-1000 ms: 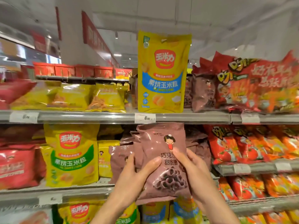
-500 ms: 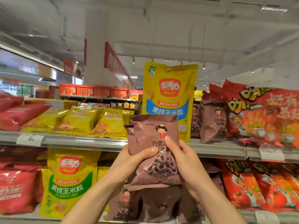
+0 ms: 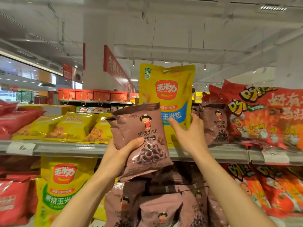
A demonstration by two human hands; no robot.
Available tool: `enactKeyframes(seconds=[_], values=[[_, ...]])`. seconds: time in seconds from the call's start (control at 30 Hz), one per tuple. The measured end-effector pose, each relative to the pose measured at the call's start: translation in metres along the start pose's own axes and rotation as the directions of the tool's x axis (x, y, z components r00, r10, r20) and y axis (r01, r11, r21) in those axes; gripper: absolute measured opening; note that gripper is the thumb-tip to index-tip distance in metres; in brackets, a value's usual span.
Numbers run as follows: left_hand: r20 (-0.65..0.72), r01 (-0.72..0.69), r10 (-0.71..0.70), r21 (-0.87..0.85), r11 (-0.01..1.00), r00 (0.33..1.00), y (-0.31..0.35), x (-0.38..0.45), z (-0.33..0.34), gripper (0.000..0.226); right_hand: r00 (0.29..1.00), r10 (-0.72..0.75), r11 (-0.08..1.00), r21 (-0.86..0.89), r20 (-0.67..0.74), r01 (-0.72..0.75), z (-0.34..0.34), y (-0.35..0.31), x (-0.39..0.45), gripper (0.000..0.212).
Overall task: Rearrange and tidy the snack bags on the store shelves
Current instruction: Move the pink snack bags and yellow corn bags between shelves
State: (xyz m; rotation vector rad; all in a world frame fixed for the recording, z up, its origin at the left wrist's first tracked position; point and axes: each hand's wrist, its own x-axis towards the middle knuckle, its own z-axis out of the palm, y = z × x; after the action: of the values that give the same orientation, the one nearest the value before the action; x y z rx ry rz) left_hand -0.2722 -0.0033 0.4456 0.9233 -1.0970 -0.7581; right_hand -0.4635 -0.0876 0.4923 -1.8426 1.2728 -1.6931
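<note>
My left hand (image 3: 121, 151) grips a brown chocolate-ring snack bag (image 3: 144, 138), with a second brown bag pressed behind it, raised in front of the top shelf's edge (image 3: 65, 149). My right hand (image 3: 190, 136) has let go of it and is spread open at the lower right corner of a tall yellow corn-snack bag (image 3: 167, 89), which stands upright on the top shelf. Whether the fingers touch that bag is unclear. Just to the right, more brown bags (image 3: 216, 123) stand on the same shelf.
Large red snack bags (image 3: 265, 115) fill the top shelf's right end, and flat yellow bags (image 3: 72, 126) lie on its left. On the shelf below stand several brown bags (image 3: 160, 207), a yellow bag with a green label (image 3: 64, 182), red bags (image 3: 13, 199) and orange bags (image 3: 270, 190).
Both hands lifted the brown bag from the lower shelf up to the top shelf. My right hand then released it and moved right to the yellow bag.
</note>
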Motion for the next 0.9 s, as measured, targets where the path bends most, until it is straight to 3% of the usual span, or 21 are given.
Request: enactKeyframes(seconds=[0.13, 0.23, 0.37, 0.53, 0.67, 0.9], values=[[-0.008, -0.023, 0.023, 0.042, 0.999, 1.0, 0.003, 0.006, -0.006, 0.04, 0.999, 0.044, 0.996, -0.075, -0.017, -0.045, 0.014, 0.006, 0.028, 0.123], [-0.002, -0.025, 0.025, 0.043, 0.999, 1.0, 0.004, 0.007, -0.006, 0.037, 0.997, 0.068, 0.997, -0.043, -0.028, -0.069, 0.02, 0.014, 0.039, 0.13], [0.014, -0.044, 0.044, 0.052, 0.998, 0.999, 0.007, 0.007, -0.007, 0.031, 0.997, 0.058, 0.998, -0.002, -0.058, -0.058, 0.019, 0.016, 0.042, 0.117], [0.023, -0.071, 0.069, 0.066, 0.995, 0.997, 0.012, 0.009, -0.008, 0.049, 0.998, 0.053, 0.994, 0.099, -0.021, -0.05, 0.015, 0.015, 0.045, 0.094], [0.023, -0.082, 0.081, 0.081, 0.993, 0.996, 0.015, 0.012, -0.012, 0.028, 1.0, 0.022, 0.989, 0.15, -0.019, -0.019, 0.013, 0.014, 0.047, 0.091], [-0.009, -0.105, 0.106, 0.08, 0.991, 0.994, 0.018, 0.014, -0.024, 0.025, 0.997, -0.07, 0.979, 0.19, -0.033, 0.075, 0.015, 0.001, 0.049, 0.085]])
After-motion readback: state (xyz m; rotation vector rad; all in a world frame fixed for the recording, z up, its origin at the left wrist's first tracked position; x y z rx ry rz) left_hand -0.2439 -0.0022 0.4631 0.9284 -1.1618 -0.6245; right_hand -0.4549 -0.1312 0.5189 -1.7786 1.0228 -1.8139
